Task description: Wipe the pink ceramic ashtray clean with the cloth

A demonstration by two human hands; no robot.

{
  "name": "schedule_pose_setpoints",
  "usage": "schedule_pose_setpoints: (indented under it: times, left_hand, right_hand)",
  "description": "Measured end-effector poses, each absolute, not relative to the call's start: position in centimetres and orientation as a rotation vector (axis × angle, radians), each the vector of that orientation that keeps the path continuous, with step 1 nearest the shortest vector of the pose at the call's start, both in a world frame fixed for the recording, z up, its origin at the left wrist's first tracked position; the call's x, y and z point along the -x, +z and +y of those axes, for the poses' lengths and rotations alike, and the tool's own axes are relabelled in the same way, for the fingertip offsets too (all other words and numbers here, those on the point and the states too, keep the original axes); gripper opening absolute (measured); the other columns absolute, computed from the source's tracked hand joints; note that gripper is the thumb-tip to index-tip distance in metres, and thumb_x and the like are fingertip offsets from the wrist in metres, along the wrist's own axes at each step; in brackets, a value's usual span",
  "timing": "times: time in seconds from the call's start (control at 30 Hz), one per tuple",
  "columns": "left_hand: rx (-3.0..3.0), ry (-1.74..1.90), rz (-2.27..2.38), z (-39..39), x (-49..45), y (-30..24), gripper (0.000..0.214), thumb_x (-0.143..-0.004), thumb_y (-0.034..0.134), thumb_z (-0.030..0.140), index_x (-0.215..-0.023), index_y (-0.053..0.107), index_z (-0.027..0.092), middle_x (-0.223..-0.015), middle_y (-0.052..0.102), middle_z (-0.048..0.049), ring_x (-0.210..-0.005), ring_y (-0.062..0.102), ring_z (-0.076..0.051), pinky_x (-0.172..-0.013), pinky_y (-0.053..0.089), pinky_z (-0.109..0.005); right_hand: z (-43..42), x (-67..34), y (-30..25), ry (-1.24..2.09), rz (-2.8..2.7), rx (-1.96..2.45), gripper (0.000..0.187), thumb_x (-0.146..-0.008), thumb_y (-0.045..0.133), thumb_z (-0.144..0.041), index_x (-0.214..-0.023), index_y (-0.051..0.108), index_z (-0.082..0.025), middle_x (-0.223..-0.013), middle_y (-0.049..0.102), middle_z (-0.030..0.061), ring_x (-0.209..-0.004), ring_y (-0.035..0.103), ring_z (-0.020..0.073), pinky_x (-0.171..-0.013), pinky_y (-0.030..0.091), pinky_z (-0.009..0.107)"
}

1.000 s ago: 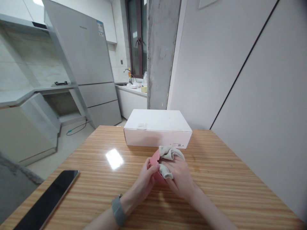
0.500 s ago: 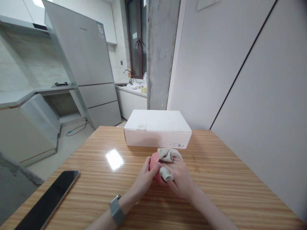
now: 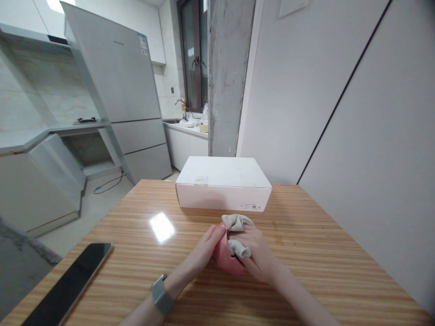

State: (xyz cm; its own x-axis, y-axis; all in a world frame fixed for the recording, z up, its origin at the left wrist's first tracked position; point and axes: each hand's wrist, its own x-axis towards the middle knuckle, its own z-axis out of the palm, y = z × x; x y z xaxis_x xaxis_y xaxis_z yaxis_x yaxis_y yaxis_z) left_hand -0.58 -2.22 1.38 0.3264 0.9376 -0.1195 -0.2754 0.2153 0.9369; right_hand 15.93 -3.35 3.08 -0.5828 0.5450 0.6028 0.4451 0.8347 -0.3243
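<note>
A small pink bowl is tilted on its side on the wooden table, between both my hands. My left hand curls round its left rim, a grey watch on that wrist. My right hand presses a crumpled beige cloth into and over the bowl, fingers closed on the cloth. Most of the bowl's inside is hidden by the cloth and fingers.
A closed white cardboard box lies just beyond my hands. A black phone lies face up near the table's left edge. A wall runs along the right. A fridge, counters and a sink stand beyond the table.
The bowl has turned and tipped lower, showing more of its pink outside below the cloth. My right hand with the cloth shifted slightly; my left fingers moved up along the rim.
</note>
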Motion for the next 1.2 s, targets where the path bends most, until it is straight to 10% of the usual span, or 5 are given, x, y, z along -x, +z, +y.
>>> schedule_pose_setpoints:
  times: [0.6, 0.9, 1.2]
  left_hand:
    - [-0.709, 0.882, 0.512, -3.2, -0.1, 1.3, 0.039, -0.091, 0.052, 0.044, -0.117, 0.067, 0.018, -0.101, 0.071, -0.0043, -0.088, 0.062, -0.018, -0.068, 0.048, -0.025]
    - [-0.721, 1.008, 0.246, -3.2, -1.0, 0.9, 0.046, -0.09, 0.055, 0.029, -0.135, 0.052, 0.023, -0.14, 0.053, -0.0059, -0.134, 0.041, -0.026, -0.11, 0.031, -0.036]
    - [-0.757, 0.871, 0.644, -2.1, 0.1, 0.4, 0.054, -0.087, 0.05, 0.057, -0.111, 0.069, 0.012, -0.091, 0.073, -0.0088, -0.085, 0.064, -0.021, -0.073, 0.047, -0.028]
  right_hand:
    - [-3.5, -15.5, 3.1, 0.048, -2.313, 0.65, 0.034, -0.092, 0.031, -0.035, -0.097, 0.061, -0.018, -0.091, 0.072, 0.01, -0.083, 0.062, 0.026, -0.081, 0.043, 0.042]
    - [-3.4, -15.9, 3.1, -0.101, -2.263, 0.768, 0.029, -0.086, 0.043, -0.028, -0.105, 0.062, -0.017, -0.103, 0.072, 0.0133, -0.093, 0.062, 0.0293, -0.086, 0.043, 0.045]
    - [-3.3, -16.3, 3.2, -0.013, -2.337, 0.643, 0.026, -0.084, 0.04, -0.026, -0.099, 0.06, -0.019, -0.092, 0.072, 0.0094, -0.083, 0.063, 0.0254, -0.079, 0.044, 0.04]
